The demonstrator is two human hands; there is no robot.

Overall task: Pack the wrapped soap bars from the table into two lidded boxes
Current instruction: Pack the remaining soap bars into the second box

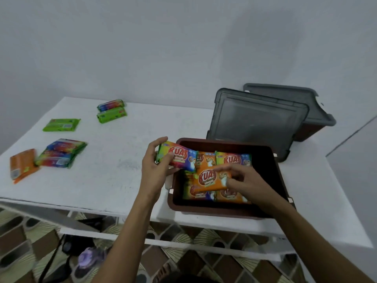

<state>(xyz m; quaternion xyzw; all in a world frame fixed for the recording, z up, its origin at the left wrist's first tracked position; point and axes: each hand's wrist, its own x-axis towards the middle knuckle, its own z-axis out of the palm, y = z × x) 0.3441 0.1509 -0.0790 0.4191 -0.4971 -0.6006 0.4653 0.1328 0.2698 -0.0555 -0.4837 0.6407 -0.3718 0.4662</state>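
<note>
**Two bars held at the first box**

By my judgement, the filling of the brown box (224, 211) was the step in hand. The left hand (155, 166) gripped a rainbow bar (179, 160) at the box's left rim, with its fingers curled round the bar's end. The right hand (242, 181) reached over the box and pinched an orange bar (210, 178) above the bars lying inside. The next move would call for laying both flat, perhaps in the dark free part at the right. Other loose bars (61, 153) lay well apart on the table (112, 160).

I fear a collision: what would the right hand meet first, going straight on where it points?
Right hand points left: probably the multicoloured soap bar in the left hand; depth unclear.
</note>
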